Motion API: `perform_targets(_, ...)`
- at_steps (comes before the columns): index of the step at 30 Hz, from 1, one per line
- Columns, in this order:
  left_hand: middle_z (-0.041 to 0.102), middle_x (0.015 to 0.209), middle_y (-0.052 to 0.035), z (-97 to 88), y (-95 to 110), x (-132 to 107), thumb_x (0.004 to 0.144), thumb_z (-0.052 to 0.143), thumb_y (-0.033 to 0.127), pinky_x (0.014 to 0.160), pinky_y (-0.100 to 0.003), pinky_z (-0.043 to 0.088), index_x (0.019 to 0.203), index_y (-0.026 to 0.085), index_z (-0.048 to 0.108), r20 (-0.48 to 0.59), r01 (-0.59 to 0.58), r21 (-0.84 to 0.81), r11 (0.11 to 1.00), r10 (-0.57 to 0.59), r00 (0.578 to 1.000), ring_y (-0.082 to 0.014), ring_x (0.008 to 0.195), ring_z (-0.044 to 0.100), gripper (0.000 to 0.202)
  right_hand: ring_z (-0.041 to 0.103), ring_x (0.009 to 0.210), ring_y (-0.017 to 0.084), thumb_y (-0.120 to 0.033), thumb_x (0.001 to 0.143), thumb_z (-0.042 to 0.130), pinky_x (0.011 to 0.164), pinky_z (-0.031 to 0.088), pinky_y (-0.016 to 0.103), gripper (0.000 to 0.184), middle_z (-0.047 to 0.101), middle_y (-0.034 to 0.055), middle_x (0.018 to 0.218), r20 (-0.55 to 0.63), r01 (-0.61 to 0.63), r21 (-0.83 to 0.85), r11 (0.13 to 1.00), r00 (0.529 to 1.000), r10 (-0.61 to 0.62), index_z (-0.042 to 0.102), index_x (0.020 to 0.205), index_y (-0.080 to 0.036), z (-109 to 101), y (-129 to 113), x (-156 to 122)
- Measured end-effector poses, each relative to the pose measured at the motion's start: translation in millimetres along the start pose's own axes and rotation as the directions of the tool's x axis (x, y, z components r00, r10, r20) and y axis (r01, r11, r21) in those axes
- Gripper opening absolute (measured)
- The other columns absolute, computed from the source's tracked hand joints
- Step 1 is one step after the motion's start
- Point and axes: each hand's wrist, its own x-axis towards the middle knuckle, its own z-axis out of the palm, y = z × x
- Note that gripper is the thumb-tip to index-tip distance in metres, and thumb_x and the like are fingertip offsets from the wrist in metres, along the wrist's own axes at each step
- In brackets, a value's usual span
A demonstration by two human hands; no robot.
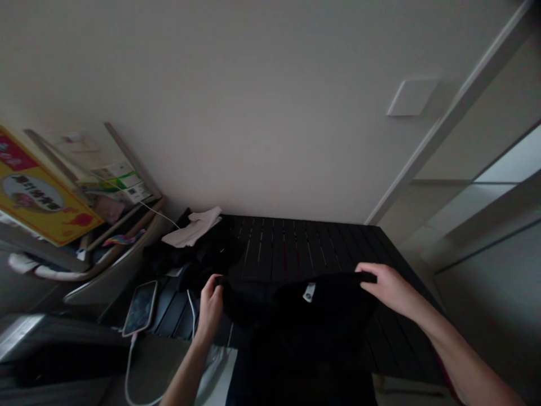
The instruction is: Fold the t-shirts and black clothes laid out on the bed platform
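Note:
A black garment (304, 332) with a white label (309, 292) hangs stretched between my two hands over the near part of the black slatted table (338, 242). My left hand (210, 301) pinches its upper left corner. At the upper right corner, my right hand (382, 285) grips the edge between thumb and fingers. The lower part of the garment drops out of view at the bottom, and its dark folds hide its exact kind.
Dark crumpled cloth (211, 254) lies at the table's back left, with a light cloth (194, 225) on top. A phone (141, 307) with a white cable (129, 361) rests at the left edge. A yellow box (42, 192) stands on a shelf at far left. The wall (270, 113) borders the back.

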Motion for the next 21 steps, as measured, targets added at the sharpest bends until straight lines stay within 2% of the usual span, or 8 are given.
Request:
perform_targets(4, 0.066, 0.076, -0.0013, -15.0, 2, 0, 0.066, 0.067, 0.04, 0.067, -0.031, 0.051, 0.088, 0.018, 0.062, 0.226, 0.072, 0.003, 0.997, -0.071, 0.972, -0.0222, 0.076, 0.062, 0.032, 0.059, 0.072, 0.018, -0.029, 0.073, 0.047, 0.067, 0.045, 0.027, 0.014, 0.062, -0.0008, 0.07, -0.072, 0.011, 0.202, 0.979, 0.997, 0.004, 0.059, 0.073, -0.021, -1, 5, 4)
perform_targets(7, 0.069, 0.08, -0.0033, -17.4, 7, 6, 0.063, 0.075, 0.043, 0.066, -0.031, 0.052, 0.087, 0.016, 0.064, 0.447, 0.134, 0.048, 0.99, -0.141, 0.883, -0.0227, 0.075, 0.064, 0.037, 0.061, 0.076, 0.019, -0.029, 0.077, 0.048, 0.071, 0.048, 0.028, 0.017, 0.065, -0.0003, 0.074, 0.135, 0.005, 0.298, 0.955, 0.99, -0.047, 0.062, 0.077, -0.021, -6, 8, 16)
perform_targets(9, 0.068, 0.077, -0.0032, -13.6, 13, 28, 0.067, 0.072, 0.049, 0.062, -0.03, 0.051, 0.083, 0.016, 0.064, 0.469, 0.122, 0.067, 0.99, -0.14, 0.872, -0.0216, 0.071, 0.063, 0.038, 0.063, 0.081, 0.021, -0.029, 0.076, 0.051, 0.077, 0.049, 0.031, 0.019, 0.069, 0.0012, 0.08, 0.199, 0.007, 0.304, 0.953, 0.977, -0.071, 0.066, 0.084, -0.02, -14, 13, 39)
perform_targets(11, 0.067, 0.076, -0.0032, -2.5, 19, 66, 0.072, 0.067, 0.053, 0.064, -0.03, 0.051, 0.082, 0.015, 0.064, 0.387, 0.012, 0.081, 0.997, -0.042, 0.921, -0.0217, 0.072, 0.063, 0.04, 0.063, 0.085, 0.023, -0.029, 0.076, 0.052, 0.081, 0.05, 0.036, 0.026, 0.071, 0.0041, 0.086, 0.037, 0.022, 0.206, 0.978, 0.999, -0.03, 0.068, 0.094, -0.019, -20, 17, 76)
perform_targets(13, 0.067, 0.085, -0.0044, 16.0, 24, 109, 0.077, 0.061, 0.049, 0.075, -0.033, 0.051, 0.09, 0.015, 0.063, 0.246, -0.186, 0.137, 0.973, 0.148, 0.958, -0.0231, 0.084, 0.063, 0.036, 0.062, 0.095, 0.025, -0.028, 0.081, 0.046, 0.089, 0.046, 0.041, 0.036, 0.07, 0.0088, 0.101, -0.291, -0.002, -0.011, 1.0, 0.957, -0.001, 0.063, 0.11, -0.016, -17, 18, 117)
perform_targets(17, 0.058, 0.117, -0.0143, 58.6, 17, 156, 0.079, 0.058, 0.024, 0.097, -0.048, 0.042, 0.127, 0.013, 0.047, 0.026, -0.337, 0.448, 0.828, 0.365, 0.931, -0.0278, 0.111, 0.054, 0.05, 0.032, 0.134, 0.036, -0.035, 0.087, 0.044, 0.106, 0.024, 0.059, 0.06, 0.035, 0.0203, 0.147, -0.496, -0.1, -0.162, 0.982, 0.868, 0.007, 0.034, 0.141, -0.011, 33, 20, 167)
perform_targets(19, 0.053, 0.125, -0.0164, 76.5, -1, 147, 0.081, 0.052, 0.017, 0.1, -0.049, 0.039, 0.131, 0.013, 0.043, 0.069, -0.413, 0.52, 0.748, 0.445, 0.893, -0.0281, 0.118, 0.05, 0.052, 0.026, 0.138, 0.035, -0.038, 0.089, 0.041, 0.107, 0.025, 0.057, 0.061, 0.027, 0.0176, 0.152, -0.474, -0.111, -0.268, 0.957, 0.88, -0.03, 0.03, 0.144, -0.015, 79, 26, 163)
perform_targets(21, 0.054, 0.124, -0.0124, 92.4, -27, 122, 0.084, 0.045, 0.013, 0.1, -0.044, 0.041, 0.128, 0.018, 0.047, 0.239, -0.521, 0.507, 0.687, 0.469, 0.85, -0.024, 0.116, 0.052, 0.044, 0.024, 0.139, 0.033, -0.034, 0.089, 0.039, 0.108, 0.026, 0.053, 0.056, 0.024, 0.0144, 0.154, -0.388, -0.106, -0.319, 0.942, 0.921, -0.028, 0.034, 0.143, -0.019, 131, 37, 146)
